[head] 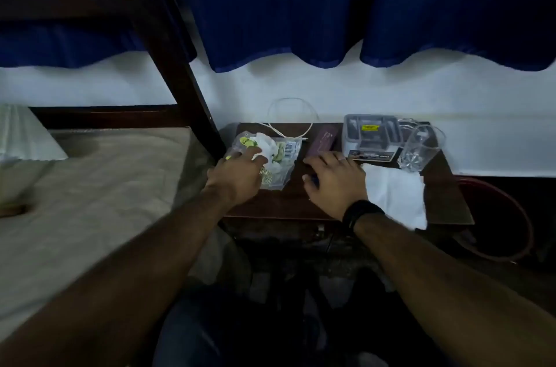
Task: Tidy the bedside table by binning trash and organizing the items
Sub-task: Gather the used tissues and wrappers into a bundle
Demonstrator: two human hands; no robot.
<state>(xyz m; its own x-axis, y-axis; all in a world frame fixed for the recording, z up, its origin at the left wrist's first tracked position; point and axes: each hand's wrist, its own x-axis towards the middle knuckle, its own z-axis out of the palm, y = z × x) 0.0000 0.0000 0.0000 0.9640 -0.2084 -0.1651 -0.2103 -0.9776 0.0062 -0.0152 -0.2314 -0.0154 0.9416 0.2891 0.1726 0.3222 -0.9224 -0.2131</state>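
Left hand [237, 169] gripped crumpled tissue [264, 144] atop plastic wrapper [279, 156]; both probably light, crinkly, best bunched together. Right hand [334, 180] lay spread on bedside table [288, 201].

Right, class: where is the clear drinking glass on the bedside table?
In the head view, the clear glass stands at the table's far right, beside the grey organizer box and behind the white cloth.

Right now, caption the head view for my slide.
Left hand on a plastic wrapper, right hand beside a purple case on the bedside table.
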